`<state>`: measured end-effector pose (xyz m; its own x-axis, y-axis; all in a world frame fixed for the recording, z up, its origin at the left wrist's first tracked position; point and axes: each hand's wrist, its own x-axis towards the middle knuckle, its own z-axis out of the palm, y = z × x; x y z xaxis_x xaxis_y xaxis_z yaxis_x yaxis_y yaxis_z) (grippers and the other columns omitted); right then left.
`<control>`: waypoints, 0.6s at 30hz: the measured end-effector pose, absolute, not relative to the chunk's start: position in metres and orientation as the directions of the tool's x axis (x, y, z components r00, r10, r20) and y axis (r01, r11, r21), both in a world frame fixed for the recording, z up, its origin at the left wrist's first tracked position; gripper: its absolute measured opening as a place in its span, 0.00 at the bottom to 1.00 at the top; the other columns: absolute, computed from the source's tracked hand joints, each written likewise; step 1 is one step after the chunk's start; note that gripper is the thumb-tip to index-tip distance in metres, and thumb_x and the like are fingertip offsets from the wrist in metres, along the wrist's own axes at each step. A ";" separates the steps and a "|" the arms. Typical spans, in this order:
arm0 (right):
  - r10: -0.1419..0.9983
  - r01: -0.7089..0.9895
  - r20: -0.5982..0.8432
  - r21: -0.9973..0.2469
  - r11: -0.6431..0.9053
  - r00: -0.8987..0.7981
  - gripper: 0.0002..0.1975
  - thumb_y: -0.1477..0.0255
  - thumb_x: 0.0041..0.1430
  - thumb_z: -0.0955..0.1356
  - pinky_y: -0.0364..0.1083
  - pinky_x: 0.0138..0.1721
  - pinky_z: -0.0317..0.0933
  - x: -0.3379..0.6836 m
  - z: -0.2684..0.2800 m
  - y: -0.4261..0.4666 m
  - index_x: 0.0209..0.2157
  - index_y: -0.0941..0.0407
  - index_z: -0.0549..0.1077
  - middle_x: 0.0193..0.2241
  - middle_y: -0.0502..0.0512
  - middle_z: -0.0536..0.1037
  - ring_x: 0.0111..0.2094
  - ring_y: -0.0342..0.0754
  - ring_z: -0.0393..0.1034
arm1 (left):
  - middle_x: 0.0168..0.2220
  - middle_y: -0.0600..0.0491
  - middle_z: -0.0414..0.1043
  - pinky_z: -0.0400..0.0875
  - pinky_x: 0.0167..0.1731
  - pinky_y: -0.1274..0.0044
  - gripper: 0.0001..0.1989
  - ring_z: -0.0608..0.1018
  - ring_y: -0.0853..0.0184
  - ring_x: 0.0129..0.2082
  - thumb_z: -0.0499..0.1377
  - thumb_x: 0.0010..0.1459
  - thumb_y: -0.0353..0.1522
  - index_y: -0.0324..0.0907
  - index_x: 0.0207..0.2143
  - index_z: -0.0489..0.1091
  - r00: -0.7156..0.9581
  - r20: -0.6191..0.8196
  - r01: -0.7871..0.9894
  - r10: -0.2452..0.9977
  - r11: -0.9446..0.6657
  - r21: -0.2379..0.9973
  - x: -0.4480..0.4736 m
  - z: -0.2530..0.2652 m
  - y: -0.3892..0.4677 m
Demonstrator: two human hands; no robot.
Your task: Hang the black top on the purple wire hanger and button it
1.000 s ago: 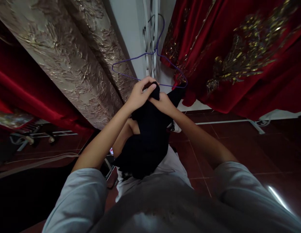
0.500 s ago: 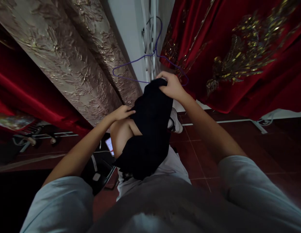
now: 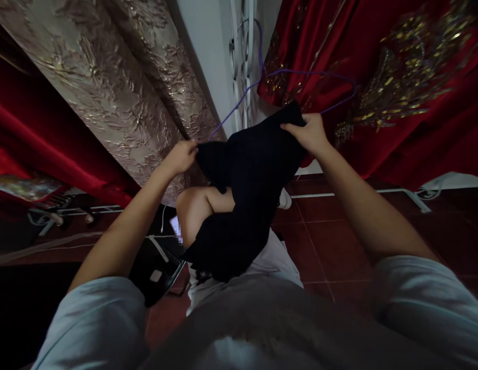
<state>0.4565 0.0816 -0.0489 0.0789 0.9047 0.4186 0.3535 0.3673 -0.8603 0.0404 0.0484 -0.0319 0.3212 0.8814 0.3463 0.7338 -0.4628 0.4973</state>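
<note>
A black garment (image 3: 258, 169) is stretched between my two hands, its lower part draped over my lap. I cannot tell what kind of garment it is. My left hand (image 3: 183, 155) pinches its upper left corner. At the upper right edge my right hand (image 3: 310, 134) grips the cloth, thumb on top and fingers behind. Just beyond the garment, a purple hanger (image 3: 312, 72) hangs tilted, with its right end higher. The hanger's lower left end and part of its bottom bar are hidden behind the cloth.
White metal bars (image 3: 235, 67) stand against the wall behind the hanger. A beige textured fabric (image 3: 119, 103) hangs on the left, and red fabric with gold sequins (image 3: 362, 154) on the right. A phone (image 3: 176, 228) and a white cable lie by my left thigh, near a dark seat.
My hands have moved apart, spreading the garment's top edge wider. My left hand has risen and now grips the corner. The hanger has swung and tilted, its right end up.
</note>
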 end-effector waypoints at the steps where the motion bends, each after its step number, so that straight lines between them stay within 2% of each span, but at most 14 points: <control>1: 0.909 0.347 0.406 -0.869 0.352 0.095 0.17 0.62 0.51 0.76 0.52 0.33 0.71 0.455 -0.047 0.077 0.23 0.53 0.67 0.24 0.52 0.69 0.32 0.52 0.71 | 0.40 0.46 0.80 0.67 0.61 0.60 0.13 0.79 0.52 0.51 0.58 0.65 0.41 0.40 0.39 0.75 0.291 0.456 0.742 0.841 -0.500 0.447 0.044 -0.022 0.054; 3: 0.924 0.306 0.364 -0.898 0.315 0.117 0.17 0.62 0.49 0.76 0.50 0.30 0.69 0.445 -0.045 0.066 0.22 0.53 0.66 0.24 0.52 0.69 0.30 0.50 0.69 | 0.48 0.42 0.79 0.66 0.63 0.59 0.15 0.78 0.51 0.55 0.53 0.69 0.40 0.41 0.44 0.75 0.250 0.578 0.723 0.777 -0.547 0.423 0.058 -0.004 0.063; 6: 0.947 0.228 0.307 -0.933 0.279 0.096 0.16 0.63 0.49 0.76 0.45 0.27 0.63 0.423 -0.044 0.047 0.22 0.54 0.68 0.23 0.52 0.70 0.28 0.47 0.66 | 0.46 0.44 0.79 0.68 0.62 0.61 0.14 0.79 0.53 0.52 0.53 0.70 0.38 0.41 0.43 0.75 0.239 0.597 0.681 0.766 -0.571 0.459 0.088 0.014 0.079; 9: 0.938 0.233 0.338 -0.921 0.313 0.075 0.15 0.63 0.52 0.74 0.44 0.27 0.60 0.412 -0.041 0.030 0.21 0.55 0.68 0.22 0.50 0.70 0.26 0.45 0.64 | 0.47 0.45 0.79 0.66 0.63 0.63 0.10 0.77 0.55 0.54 0.55 0.68 0.33 0.41 0.45 0.75 0.272 0.596 0.615 0.755 -0.613 0.495 0.112 0.020 0.093; 11: 0.912 0.257 0.406 -0.889 0.379 0.061 0.11 0.65 0.54 0.72 0.46 0.34 0.65 0.416 -0.034 0.020 0.24 0.55 0.71 0.25 0.51 0.74 0.30 0.47 0.68 | 0.47 0.46 0.78 0.66 0.63 0.63 0.10 0.77 0.56 0.54 0.56 0.66 0.31 0.40 0.46 0.75 0.314 0.589 0.573 0.745 -0.643 0.508 0.119 0.022 0.097; 13: 0.841 0.296 0.534 -0.820 0.489 0.090 0.05 0.71 0.54 0.70 0.48 0.48 0.68 0.430 -0.023 0.013 0.34 0.55 0.77 0.37 0.53 0.80 0.43 0.51 0.73 | 0.45 0.47 0.78 0.66 0.62 0.62 0.09 0.77 0.56 0.52 0.57 0.65 0.29 0.40 0.45 0.75 0.359 0.560 0.553 0.747 -0.653 0.517 0.119 0.025 0.097; 15: 0.706 0.384 0.690 -0.703 0.599 0.161 0.19 0.77 0.53 0.69 0.50 0.61 0.62 0.451 -0.008 0.008 0.48 0.54 0.77 0.53 0.56 0.79 0.57 0.52 0.70 | 0.42 0.48 0.77 0.66 0.60 0.63 0.08 0.77 0.57 0.48 0.57 0.64 0.28 0.40 0.43 0.75 0.386 0.523 0.558 0.760 -0.644 0.524 0.113 0.030 0.096; 16: 0.649 0.438 0.740 -0.650 0.622 0.177 0.23 0.79 0.53 0.68 0.52 0.63 0.60 0.463 0.000 0.008 0.52 0.55 0.76 0.56 0.58 0.77 0.60 0.52 0.68 | 0.41 0.50 0.77 0.66 0.59 0.64 0.08 0.77 0.58 0.46 0.57 0.64 0.28 0.41 0.42 0.75 0.395 0.508 0.563 0.766 -0.638 0.525 0.108 0.033 0.096; 17: 0.636 0.483 0.753 -0.625 0.614 0.167 0.23 0.79 0.52 0.69 0.54 0.63 0.61 0.475 0.008 0.008 0.51 0.55 0.77 0.56 0.60 0.78 0.59 0.53 0.70 | 0.40 0.51 0.77 0.66 0.58 0.65 0.07 0.76 0.59 0.45 0.57 0.64 0.28 0.42 0.41 0.75 0.403 0.494 0.568 0.771 -0.633 0.526 0.103 0.037 0.096; 18: 0.678 0.500 0.721 -0.644 0.579 0.144 0.19 0.78 0.52 0.70 0.56 0.60 0.63 0.487 0.015 0.009 0.47 0.56 0.79 0.51 0.62 0.80 0.55 0.55 0.74 | 0.39 0.53 0.76 0.66 0.57 0.67 0.06 0.74 0.61 0.44 0.58 0.64 0.28 0.43 0.41 0.74 0.409 0.483 0.571 0.775 -0.630 0.527 0.098 0.040 0.098</control>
